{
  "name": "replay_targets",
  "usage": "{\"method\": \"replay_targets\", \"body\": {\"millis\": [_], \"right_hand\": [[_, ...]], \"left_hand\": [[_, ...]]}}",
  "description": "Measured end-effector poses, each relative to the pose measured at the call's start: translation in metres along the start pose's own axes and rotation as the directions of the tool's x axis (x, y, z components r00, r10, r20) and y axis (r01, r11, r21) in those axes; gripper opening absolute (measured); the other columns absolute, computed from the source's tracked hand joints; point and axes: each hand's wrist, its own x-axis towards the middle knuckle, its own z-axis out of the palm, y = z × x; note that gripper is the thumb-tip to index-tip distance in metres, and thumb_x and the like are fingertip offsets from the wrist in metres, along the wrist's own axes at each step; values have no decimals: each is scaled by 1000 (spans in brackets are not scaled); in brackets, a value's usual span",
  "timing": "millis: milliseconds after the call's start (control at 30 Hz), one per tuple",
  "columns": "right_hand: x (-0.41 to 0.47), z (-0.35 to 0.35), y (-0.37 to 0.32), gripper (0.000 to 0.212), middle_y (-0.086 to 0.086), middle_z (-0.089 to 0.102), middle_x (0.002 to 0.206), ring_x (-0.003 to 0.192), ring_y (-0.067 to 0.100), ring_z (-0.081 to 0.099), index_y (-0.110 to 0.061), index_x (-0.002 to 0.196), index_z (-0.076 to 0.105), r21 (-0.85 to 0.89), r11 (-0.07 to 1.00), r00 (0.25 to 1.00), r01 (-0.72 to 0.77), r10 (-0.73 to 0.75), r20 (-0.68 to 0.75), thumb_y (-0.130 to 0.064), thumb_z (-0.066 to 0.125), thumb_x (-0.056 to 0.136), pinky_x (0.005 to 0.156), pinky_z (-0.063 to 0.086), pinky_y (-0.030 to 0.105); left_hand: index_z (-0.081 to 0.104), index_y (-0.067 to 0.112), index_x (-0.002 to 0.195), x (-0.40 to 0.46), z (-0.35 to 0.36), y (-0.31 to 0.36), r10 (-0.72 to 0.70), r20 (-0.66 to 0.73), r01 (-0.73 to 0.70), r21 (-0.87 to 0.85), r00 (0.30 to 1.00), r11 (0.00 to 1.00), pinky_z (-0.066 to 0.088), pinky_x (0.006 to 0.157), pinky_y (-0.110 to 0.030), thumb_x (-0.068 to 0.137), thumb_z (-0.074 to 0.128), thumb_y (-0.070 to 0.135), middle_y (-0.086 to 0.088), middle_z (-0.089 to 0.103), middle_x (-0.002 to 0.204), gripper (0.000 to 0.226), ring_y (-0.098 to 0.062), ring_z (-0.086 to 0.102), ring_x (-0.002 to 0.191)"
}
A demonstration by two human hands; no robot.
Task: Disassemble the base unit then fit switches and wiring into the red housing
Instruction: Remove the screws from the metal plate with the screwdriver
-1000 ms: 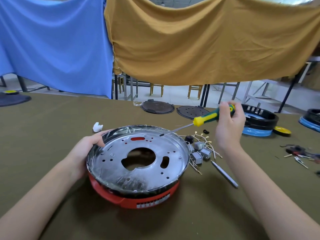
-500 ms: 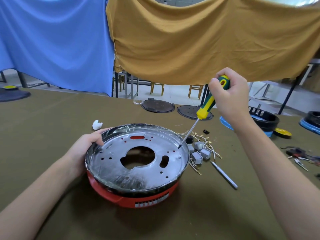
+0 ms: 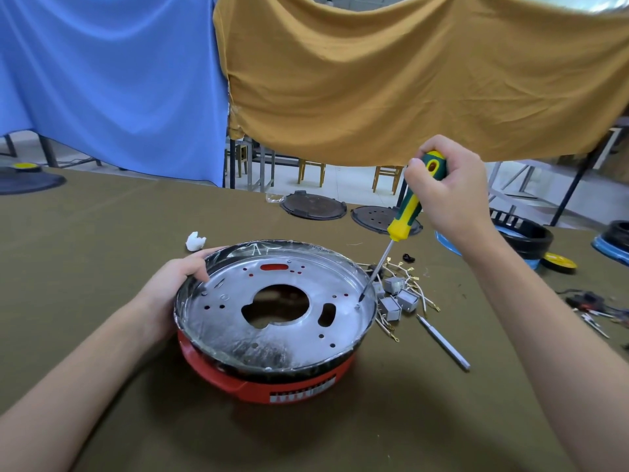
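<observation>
Head view: the right hand (image 3: 452,195) is closed around the screwdriver (image 3: 405,219), now steeper, its tip lowered to a screw at the metal plate's (image 3: 238,321) 3 o'clock. The left hand (image 3: 170,287) still grips the 9 o'clock rim; red housing (image 3: 238,386) beneath, switches (image 3: 394,298) just right.

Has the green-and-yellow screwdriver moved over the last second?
Yes. The green-and-yellow screwdriver swung from lying nearly level to steeply upright, its tip dropping inside the silver metal plate near its right rim.

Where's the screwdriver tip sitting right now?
In the head view, the screwdriver, gripped by the right hand, has its tip at a screw on the right side of the silver metal plate, beside the loose grey switches.
</observation>
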Motion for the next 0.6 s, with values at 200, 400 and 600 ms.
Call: {"method": "replay_targets", "body": {"millis": [200, 400, 600], "right_hand": [[-1, 0, 1, 15, 6, 41, 57, 54, 15, 34, -16, 70, 52, -29, 999, 1000, 12, -11, 18, -28, 55, 79, 52, 31, 29], [-4, 2, -4, 14, 2, 39, 56, 53, 12, 32, -17, 70, 52, -37, 999, 999, 35, -34, 30, -29, 54, 78, 51, 29, 28], [-6, 3, -8, 14, 0, 38, 54, 53, 12, 33, -16, 72, 52, -37, 997, 996, 72, -70, 49, -28, 54, 79, 51, 30, 28]], "left_hand": [[76, 27, 106, 1, -1, 2, 84, 169, -91, 36, 982, 995, 52, 86, -41, 66, 39, 3, -8, 74, 113, 59, -27, 71, 93], [71, 21, 116, 9, -2, 3, 82, 139, -85, 18, 987, 996, 56, 77, -35, 54, 40, 1, -6, 76, 106, 73, -22, 75, 91], [43, -9, 140, 12, -3, -1, 27, 21, -28, 38, 999, 999, 49, 71, -37, 81, 36, 1, -19, 56, 108, 60, -34, 53, 96]]}}
